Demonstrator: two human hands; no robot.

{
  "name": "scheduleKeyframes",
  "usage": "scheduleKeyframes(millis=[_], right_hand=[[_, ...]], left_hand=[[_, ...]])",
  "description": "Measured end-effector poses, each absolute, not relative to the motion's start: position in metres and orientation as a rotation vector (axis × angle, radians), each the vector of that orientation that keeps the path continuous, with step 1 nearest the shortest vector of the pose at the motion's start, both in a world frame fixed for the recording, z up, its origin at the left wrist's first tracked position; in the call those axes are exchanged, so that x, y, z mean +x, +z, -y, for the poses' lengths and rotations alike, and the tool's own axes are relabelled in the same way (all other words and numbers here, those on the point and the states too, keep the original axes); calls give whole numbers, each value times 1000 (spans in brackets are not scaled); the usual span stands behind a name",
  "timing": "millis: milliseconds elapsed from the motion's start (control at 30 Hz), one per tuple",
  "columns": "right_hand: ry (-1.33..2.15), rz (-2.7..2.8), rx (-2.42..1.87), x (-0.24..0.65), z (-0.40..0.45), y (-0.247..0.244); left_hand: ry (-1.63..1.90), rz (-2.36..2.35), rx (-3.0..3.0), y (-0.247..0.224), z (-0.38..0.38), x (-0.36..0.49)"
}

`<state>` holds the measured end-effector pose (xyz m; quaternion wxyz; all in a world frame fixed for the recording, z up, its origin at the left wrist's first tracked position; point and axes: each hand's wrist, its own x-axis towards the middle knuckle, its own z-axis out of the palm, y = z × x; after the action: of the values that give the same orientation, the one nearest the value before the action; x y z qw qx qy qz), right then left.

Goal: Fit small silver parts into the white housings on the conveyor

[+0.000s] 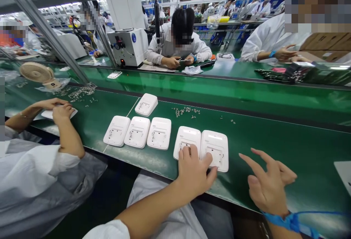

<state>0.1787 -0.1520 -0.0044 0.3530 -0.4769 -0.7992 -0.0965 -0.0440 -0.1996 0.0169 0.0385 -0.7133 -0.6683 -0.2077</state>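
My left hand (195, 170) reaches over two white plastic housings, fingers apart. Its index finger and thumb touch the lower left of the right-hand housing (219, 145), and its other fingers rest on the lower part of the left-hand housing (189, 135). Both housings lie side by side with a recessed square area showing. Off to the right, my right hand (268, 184) hovers over the green bench with its fingers spread and nothing visible in them. A blue strap (290, 220) circles that wrist.
Several more white housings (137, 132) lie to the left, one of them set further back. Small clear pieces (186, 111) are scattered behind. A white part (344, 173) lies at the right edge. At the left, a co-worker's hands (61, 111) hold a white piece near a fan (37, 72).
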Motion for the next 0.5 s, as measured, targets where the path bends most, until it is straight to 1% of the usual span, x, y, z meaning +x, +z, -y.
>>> scheduleKeyframes(millis=[200,267,433,500], right_hand=[[-237,2075,-1147,179,152,-5],[-343,1968,-1197,190,145,-14],[-839,1541,-1502,267,105,-46],[-842,1385,-1609,306,95,-53]], left_hand=[[-635,2113,-2155,25,201,-60],[-637,2135,-2154,28,203,-68],[-661,2182,-2153,34,208,-98],[-665,2184,-2154,34,208,-113]])
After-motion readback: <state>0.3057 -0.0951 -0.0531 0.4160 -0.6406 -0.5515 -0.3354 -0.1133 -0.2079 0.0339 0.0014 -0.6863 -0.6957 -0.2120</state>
